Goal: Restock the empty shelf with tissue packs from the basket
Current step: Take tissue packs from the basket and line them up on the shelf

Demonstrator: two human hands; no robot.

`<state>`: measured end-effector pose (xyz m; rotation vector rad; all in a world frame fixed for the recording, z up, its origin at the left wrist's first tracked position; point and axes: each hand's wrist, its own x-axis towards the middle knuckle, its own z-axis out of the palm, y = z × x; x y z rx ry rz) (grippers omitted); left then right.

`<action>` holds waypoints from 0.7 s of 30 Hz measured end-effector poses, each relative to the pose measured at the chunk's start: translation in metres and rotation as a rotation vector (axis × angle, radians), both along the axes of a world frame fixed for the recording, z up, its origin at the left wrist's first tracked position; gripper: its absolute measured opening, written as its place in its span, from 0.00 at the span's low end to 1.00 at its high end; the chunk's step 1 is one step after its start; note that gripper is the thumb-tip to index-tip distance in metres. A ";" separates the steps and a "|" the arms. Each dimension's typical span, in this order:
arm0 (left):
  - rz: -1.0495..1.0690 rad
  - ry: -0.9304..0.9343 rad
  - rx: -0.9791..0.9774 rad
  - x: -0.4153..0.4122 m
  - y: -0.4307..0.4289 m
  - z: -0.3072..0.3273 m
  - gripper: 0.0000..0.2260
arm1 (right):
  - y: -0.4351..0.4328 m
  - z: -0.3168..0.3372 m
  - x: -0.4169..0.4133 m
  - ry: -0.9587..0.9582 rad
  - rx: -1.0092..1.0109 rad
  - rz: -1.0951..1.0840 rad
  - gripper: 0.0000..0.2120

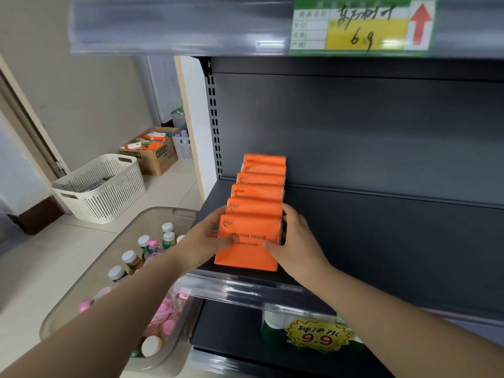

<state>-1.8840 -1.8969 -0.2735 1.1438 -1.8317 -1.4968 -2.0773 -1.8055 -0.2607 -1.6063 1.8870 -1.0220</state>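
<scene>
The left hand (210, 238) grips the front pack (246, 252) at its left end, with the thumb across the printed face and the fingers curled round the side. The right hand (296, 241) grips the same pack at its right end. Its thumb lies on the face, and its fingers bend round the side and reach up along the pack just behind.

The front pack stands upright at the front edge of the shelf (381, 241), near the shelf's left end, and its face reads "COTTON TISSUE". Behind it five more orange packs (259, 184) stand in one row, each touching the next, running back to the rear wall.

Under the front edge is a lower shelf (231, 336), where green-and-white goods sit behind a yellow tag (319, 336) marked "9.9". Above, the rail of the next shelf up carries a price label (362, 25) with "6.9" written by hand and a red arrow pointing up.

On the floor left of the shelf, below the left forearm, a clear bin (90, 271) holds capped bottles (131, 259). Farther off stands a white slatted basket (109, 186) with something dark inside that I cannot make out. Beyond it an open cardboard box (158, 159) holds orange-and-white packs.
</scene>
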 end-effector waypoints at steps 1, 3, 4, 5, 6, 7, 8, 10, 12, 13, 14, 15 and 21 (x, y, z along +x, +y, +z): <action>0.002 -0.006 -0.004 0.000 0.001 0.000 0.26 | 0.000 0.000 0.000 0.009 0.001 0.000 0.37; 0.009 -0.013 -0.012 0.000 0.001 0.000 0.27 | 0.001 0.000 0.000 0.017 0.003 0.001 0.37; 0.016 -0.014 -0.016 -0.001 0.002 0.000 0.28 | 0.001 0.000 0.000 0.018 0.004 0.000 0.37; 0.025 -0.014 -0.020 -0.001 0.002 0.000 0.29 | 0.001 0.000 0.000 0.018 0.006 0.000 0.37; 0.033 -0.015 -0.025 -0.002 0.002 0.000 0.29 | 0.001 0.000 0.000 0.020 0.008 0.000 0.37; 0.038 -0.016 -0.030 -0.002 0.002 0.001 0.29 | 0.001 0.000 0.000 0.023 0.010 0.001 0.38; 0.040 -0.017 -0.034 -0.002 0.001 0.000 0.29 | 0.001 0.001 0.000 0.028 0.010 0.002 0.38; 0.042 -0.009 -0.032 -0.002 0.001 -0.001 0.29 | 0.001 0.001 -0.001 0.039 0.005 0.004 0.38; 0.053 0.002 -0.023 -0.001 0.001 -0.001 0.28 | 0.003 0.003 -0.002 0.053 0.001 0.009 0.39; 0.061 0.009 -0.017 -0.002 0.002 0.000 0.28 | 0.003 0.004 -0.002 0.061 0.001 0.014 0.39; 0.069 0.014 -0.014 -0.003 0.002 0.002 0.29 | 0.005 0.005 -0.003 0.072 0.002 0.021 0.39; 0.079 0.017 -0.020 -0.003 0.003 0.004 0.31 | 0.006 0.006 -0.003 0.087 0.001 0.029 0.39; 0.115 -0.183 -0.217 -0.009 0.009 0.022 0.41 | 0.012 0.021 -0.009 0.112 -0.009 0.027 0.39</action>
